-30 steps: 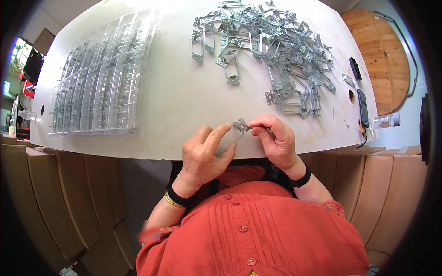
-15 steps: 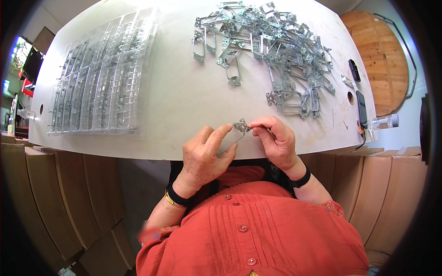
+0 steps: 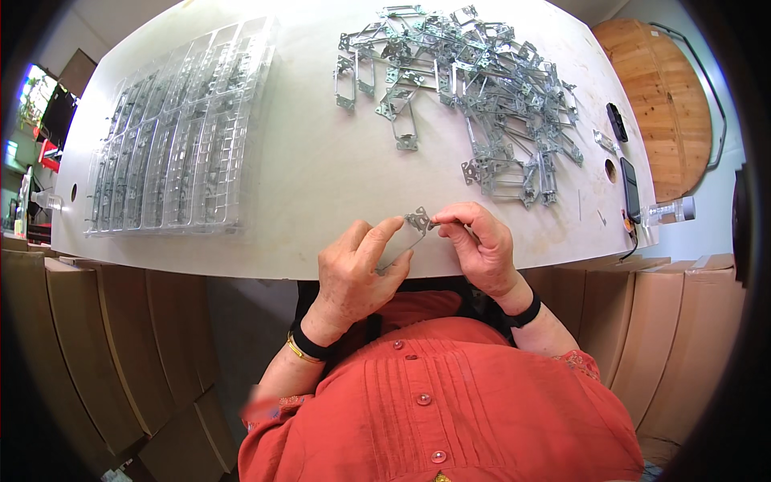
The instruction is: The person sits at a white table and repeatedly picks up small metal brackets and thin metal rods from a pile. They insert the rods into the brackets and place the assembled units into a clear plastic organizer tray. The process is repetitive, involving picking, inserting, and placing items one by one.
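At near counter (image 3: pixel 321 209) edge: small metal bracket (image 3: pixel 408 233) pinched between left hand (image 3: pixel 357 269) and right hand (image 3: pixel 478 241) fingertips, both closed on it; bracket pile (image 3: pixel 474 88) far right, clear trays (image 3: pixel 173 132) far left.

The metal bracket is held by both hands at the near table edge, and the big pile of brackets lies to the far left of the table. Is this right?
Not quite. The head view shows the pile at the far right; clear trays lie at the left. The rest holds: both the left hand and right hand hold the bracket at the near table edge.
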A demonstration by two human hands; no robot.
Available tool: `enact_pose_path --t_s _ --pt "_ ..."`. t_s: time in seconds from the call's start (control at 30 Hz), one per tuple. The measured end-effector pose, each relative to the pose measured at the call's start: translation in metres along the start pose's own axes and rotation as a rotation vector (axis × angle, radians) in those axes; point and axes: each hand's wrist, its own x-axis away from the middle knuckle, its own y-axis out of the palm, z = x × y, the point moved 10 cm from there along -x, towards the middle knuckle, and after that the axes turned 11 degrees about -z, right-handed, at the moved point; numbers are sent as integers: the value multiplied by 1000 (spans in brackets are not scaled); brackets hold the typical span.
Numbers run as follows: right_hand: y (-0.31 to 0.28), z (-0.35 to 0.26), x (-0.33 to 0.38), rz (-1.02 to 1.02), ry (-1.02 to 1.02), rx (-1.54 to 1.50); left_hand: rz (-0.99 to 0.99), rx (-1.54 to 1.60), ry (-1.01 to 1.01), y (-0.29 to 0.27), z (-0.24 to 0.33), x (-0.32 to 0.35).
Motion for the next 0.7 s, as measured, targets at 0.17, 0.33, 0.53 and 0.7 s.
enact_pose_path --t_s 0.17,0.33,0.53,0.7 --pt "0 -2 -1 -6 -8 0 -3 -15 -5 1 -2 1" --pt "-1 -2 -1 -9 -8 25 2 -9 -7 2 -3 2" --pt "0 -5 -2 -6 -14 12 -1 -8 -8 2 -2 2" --pt "-1 -5 -1 4 -38 39 -8 -9 -10 1 -1 1"
